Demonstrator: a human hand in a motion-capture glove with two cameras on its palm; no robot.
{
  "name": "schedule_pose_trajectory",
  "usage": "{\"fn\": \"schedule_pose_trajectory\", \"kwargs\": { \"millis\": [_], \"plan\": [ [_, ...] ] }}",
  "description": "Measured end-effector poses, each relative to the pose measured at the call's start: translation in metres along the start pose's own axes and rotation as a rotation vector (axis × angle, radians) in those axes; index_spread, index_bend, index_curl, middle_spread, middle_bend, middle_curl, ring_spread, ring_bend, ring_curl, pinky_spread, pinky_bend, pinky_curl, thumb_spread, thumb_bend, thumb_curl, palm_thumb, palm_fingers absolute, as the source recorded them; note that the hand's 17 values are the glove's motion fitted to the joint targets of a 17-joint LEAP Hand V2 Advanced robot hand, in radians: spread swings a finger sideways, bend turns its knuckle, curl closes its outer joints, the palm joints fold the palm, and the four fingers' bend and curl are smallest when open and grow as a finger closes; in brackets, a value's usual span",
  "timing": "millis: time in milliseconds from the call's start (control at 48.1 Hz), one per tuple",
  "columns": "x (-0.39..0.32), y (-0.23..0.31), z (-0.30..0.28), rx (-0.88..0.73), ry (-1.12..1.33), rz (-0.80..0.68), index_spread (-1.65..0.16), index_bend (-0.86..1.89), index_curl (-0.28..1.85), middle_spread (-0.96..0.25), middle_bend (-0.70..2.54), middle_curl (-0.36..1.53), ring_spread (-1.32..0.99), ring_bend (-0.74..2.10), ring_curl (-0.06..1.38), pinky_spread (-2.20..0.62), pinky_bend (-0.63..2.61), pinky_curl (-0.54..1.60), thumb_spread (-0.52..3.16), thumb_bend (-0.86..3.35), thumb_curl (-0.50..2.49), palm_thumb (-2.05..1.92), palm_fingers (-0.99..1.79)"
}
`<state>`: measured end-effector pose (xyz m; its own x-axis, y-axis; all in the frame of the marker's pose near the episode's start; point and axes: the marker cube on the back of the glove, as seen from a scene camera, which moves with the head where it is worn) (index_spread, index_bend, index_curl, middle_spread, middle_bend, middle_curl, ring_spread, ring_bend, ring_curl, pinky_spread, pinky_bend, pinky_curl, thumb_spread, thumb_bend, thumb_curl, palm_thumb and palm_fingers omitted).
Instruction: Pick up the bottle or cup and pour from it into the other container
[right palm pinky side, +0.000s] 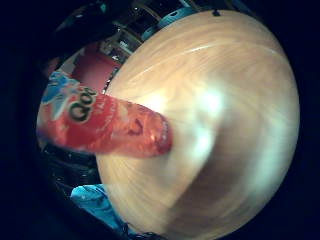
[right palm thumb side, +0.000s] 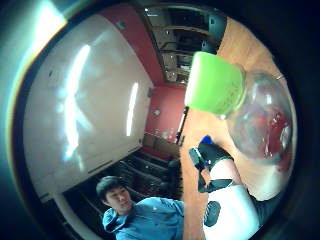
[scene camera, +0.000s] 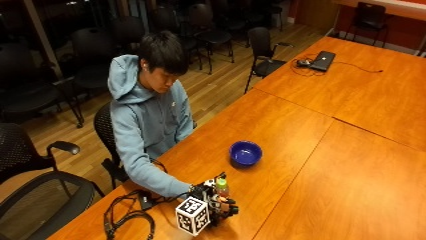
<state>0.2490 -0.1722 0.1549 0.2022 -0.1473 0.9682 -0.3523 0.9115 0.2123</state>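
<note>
Bottle (scene camera: 221, 189): standing upright on the wooden table (scene camera: 319, 150) near its front edge, long axis running vertically, green cap (scene camera: 221, 181) pointing up at the ceiling. The red label reading "Qoo" is showing in the little-finger palm view (right palm pinky side: 100, 125), where the body is stretching away from the palm toward the tabletop.
Right hand (scene camera: 216, 202): wrapping round the lower part of the bottle, the gloved fingers curling about its body; how each single finger is lying I cannot tell.
Cap and shoulder: filling the thumb-side palm view, the green cap (right palm thumb side: 215, 85) sitting above the clear shoulder (right palm thumb side: 260, 120), red liquid showing through it.
Blue bowl (scene camera: 245, 152): sitting open side up on the same table, further in from the edge than the bottle and well apart from it.
Person (scene camera: 150, 110): sitting in a chair at the table's side in a light blue hoodie, head bending toward the bottle, right arm reaching forward along the tabletop.
Laptop (scene camera: 323, 60): lying on the far end of the table.
</note>
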Motion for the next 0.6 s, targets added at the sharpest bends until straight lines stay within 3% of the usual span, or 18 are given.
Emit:
{"fn": "schedule_pose_trajectory", "kwargs": {
  "millis": [42, 125, 208, 604],
  "plan": [
    [0.003, -0.002, 0.009, 0.016, -0.044, 0.003, -0.29, 0.14, 0.18, 0.14, 0.18, 0.3, 0.17, 0.6, 0.31, 0.23, 0.83, 0.31, 0.83, -0.02, 0.41, 0.79, 0.19],
    [0.002, -0.007, 0.028, 0.064, -0.106, 0.015, -0.21, 0.26, 0.23, 0.09, 0.36, 0.35, 0.08, 0.62, 0.29, 0.14, 0.7, 0.25, 0.79, 0.04, 0.44, 0.93, 0.75],
    [-0.012, -0.01, 0.043, 0.02, -0.058, 0.015, -0.17, 0.22, 0.25, 0.03, 0.42, 0.39, -0.02, 0.62, 0.31, 0.01, 0.63, 0.24, 0.72, 0.05, 0.48, 1.02, 1.01],
    [-0.109, -0.002, 0.115, -0.259, 0.493, -0.159, -0.11, 0.13, 0.33, -0.05, 0.36, 0.45, -0.17, 0.59, 0.41, -0.22, 0.57, 0.32, 0.3, -0.03, 0.6, 1.07, 1.13]
  ]
}}
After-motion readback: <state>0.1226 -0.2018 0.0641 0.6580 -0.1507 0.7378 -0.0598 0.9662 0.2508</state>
